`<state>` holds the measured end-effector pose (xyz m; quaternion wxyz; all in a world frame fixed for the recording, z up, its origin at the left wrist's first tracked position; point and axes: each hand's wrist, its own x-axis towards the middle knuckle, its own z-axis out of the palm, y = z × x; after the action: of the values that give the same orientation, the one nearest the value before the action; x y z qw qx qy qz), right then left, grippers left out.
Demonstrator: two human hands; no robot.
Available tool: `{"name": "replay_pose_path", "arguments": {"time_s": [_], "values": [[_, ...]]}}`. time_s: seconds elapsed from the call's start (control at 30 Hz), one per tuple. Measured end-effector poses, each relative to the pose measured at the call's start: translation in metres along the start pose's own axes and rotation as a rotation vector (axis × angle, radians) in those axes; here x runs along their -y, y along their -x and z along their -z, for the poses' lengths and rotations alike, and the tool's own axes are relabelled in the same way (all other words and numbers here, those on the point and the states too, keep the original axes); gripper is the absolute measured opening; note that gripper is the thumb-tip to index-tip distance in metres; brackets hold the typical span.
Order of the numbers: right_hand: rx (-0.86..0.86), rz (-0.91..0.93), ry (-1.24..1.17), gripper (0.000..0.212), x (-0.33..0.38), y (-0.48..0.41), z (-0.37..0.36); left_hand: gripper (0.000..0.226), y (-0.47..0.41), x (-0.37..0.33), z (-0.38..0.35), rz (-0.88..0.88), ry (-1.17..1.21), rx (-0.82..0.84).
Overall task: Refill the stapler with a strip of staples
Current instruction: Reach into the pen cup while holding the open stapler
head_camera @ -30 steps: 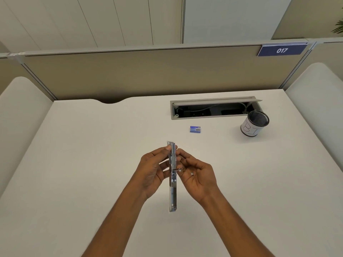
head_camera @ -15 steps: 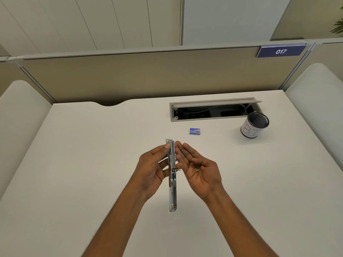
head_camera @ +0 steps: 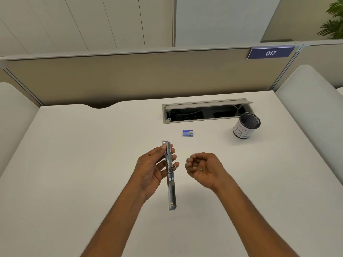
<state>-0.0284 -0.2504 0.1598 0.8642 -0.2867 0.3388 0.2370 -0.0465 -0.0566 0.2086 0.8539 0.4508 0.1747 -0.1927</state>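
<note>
While the stapler is swung fully open into one long metal bar, the left hand holds it above the white desk, thumb near the far tip and the other fingers wrapped behind the upper half. The bar runs away from the person, its near end hanging free below the palm, clear of the hand. A small catch sticks out sideways at the middle, toward the right.

The right hand floats just beside the stapler, not touching it, palm turned up and fingers loosely curled inward. Something tiny and metallic glints on that palm; I cannot tell whether it is a ring or a loose bit of staple, and nothing else is gripped there.

Farther out on the desk, a small blue staple box lies flat, well apart from both hands. Beyond it is an open cable tray sunk in the desktop, and near its right end stands a black mesh cup with a white label.
</note>
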Motion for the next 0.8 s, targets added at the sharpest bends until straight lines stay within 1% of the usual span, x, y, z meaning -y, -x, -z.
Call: {"name": "replay_pose_path", "arguments": {"time_s": [0.1, 0.2, 0.27, 0.33, 0.43, 0.57, 0.63, 0.7, 0.8], "values": [[-0.210, -0.095, 0.326, 0.020, 0.020, -0.010, 0.020, 0.022, -0.006, 0.003, -0.005, 0.013, 0.009, -0.002], [-0.381, -0.094, 0.581, 0.024, 0.046, -0.019, 0.038, 0.022, -0.012, 0.006, -0.010, 0.020, 0.005, 0.004], [-0.454, -0.077, 0.700, 0.027, 0.068, -0.022, 0.046, 0.025, -0.016, 0.008, -0.012, 0.019, -0.001, 0.009], [-0.491, -0.052, 0.760, 0.028, 0.093, -0.023, 0.052, 0.025, -0.021, 0.012, -0.013, 0.025, 0.004, 0.008], [-0.501, 0.011, 0.769, 0.026, 0.136, -0.022, 0.054, 0.022, -0.031, 0.019, -0.014, 0.044, 0.031, 0.001], [-0.515, 0.165, 0.711, 0.026, 0.198, -0.015, 0.046, 0.025, -0.043, 0.029, -0.017, 0.065, 0.034, 0.007], [-0.517, 0.252, 0.662, 0.021, 0.228, -0.013, 0.041, 0.030, -0.047, 0.033, -0.019, 0.067, 0.034, 0.016], [-0.520, 0.325, 0.597, 0.021, 0.255, -0.010, 0.037, 0.033, -0.052, 0.038, -0.021, 0.070, 0.042, 0.020], [-0.539, 0.372, 0.536, 0.022, 0.285, -0.012, 0.034, 0.031, -0.059, 0.045, -0.020, 0.080, 0.079, 0.007]]}}
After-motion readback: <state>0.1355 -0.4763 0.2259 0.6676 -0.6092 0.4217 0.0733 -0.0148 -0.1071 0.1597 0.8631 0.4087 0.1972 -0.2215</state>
